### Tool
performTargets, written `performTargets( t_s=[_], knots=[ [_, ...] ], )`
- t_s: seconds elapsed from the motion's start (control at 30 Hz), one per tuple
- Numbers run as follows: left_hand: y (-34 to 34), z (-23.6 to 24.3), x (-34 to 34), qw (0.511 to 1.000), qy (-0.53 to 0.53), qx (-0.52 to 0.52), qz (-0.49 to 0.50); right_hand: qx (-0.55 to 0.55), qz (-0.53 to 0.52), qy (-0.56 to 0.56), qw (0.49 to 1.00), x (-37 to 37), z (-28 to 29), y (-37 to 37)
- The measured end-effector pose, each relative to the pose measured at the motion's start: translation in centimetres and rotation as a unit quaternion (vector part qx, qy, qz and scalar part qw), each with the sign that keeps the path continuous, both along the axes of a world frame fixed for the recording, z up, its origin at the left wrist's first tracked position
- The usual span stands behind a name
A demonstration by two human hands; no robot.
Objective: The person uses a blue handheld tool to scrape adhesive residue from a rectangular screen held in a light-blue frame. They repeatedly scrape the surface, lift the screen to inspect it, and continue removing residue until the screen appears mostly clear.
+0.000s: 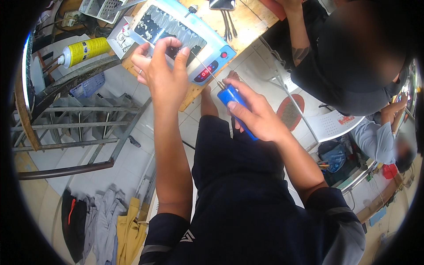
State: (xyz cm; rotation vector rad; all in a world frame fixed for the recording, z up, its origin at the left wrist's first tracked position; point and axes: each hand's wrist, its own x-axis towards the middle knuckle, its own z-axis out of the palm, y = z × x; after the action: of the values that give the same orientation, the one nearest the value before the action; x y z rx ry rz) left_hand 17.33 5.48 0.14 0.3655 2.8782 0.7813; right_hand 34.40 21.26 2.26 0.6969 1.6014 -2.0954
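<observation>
My left hand is raised over the near side of a light-blue heated box, its fingers curved and apart, and I see nothing held in it. A ring sits on one finger. My right hand is closed around a slim blue block, with the thumb laid along its top. From the block's far end a thin rod or wire reaches toward the box; its tip is close to the silvery surface, but contact cannot be made out. The light-blue box has a recessed silver top with dark crusts, a red-lit display and a red button.
A yellow spray can lies at the left by a metal rack. The wooden table bears a phone and dark thin cables. A person in black sits at the right, near a white perforated chair.
</observation>
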Motion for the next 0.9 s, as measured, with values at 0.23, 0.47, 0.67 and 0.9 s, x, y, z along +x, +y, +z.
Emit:
performTargets(
  t_s=[0.23, 0.47, 0.67, 0.9],
  knots=[
    [0.0, 0.2, -0.1, 1.0, -0.002, -0.003, 0.001, -0.012, -0.012, 0.005, 1.0, 0.5, -0.2, 0.0],
    [0.5, -0.6, 0.2, 1.0, 0.026, 0.01, 0.002, -0.009, 0.008, 0.032, 0.999, 1.0, -0.9, 0.1],
    [0.4, -0.4, 0.2, 1.0, 0.018, 0.013, -0.001, -0.01, 0.005, 0.029, 1.0, 1.1, -1.1, 0.5],
    [0.4, -0.5, 0.3, 1.0, 0.02, 0.02, -0.002, -0.013, 0.012, 0.03, 0.999, 0.9, -0.9, 0.5]
  ],
)
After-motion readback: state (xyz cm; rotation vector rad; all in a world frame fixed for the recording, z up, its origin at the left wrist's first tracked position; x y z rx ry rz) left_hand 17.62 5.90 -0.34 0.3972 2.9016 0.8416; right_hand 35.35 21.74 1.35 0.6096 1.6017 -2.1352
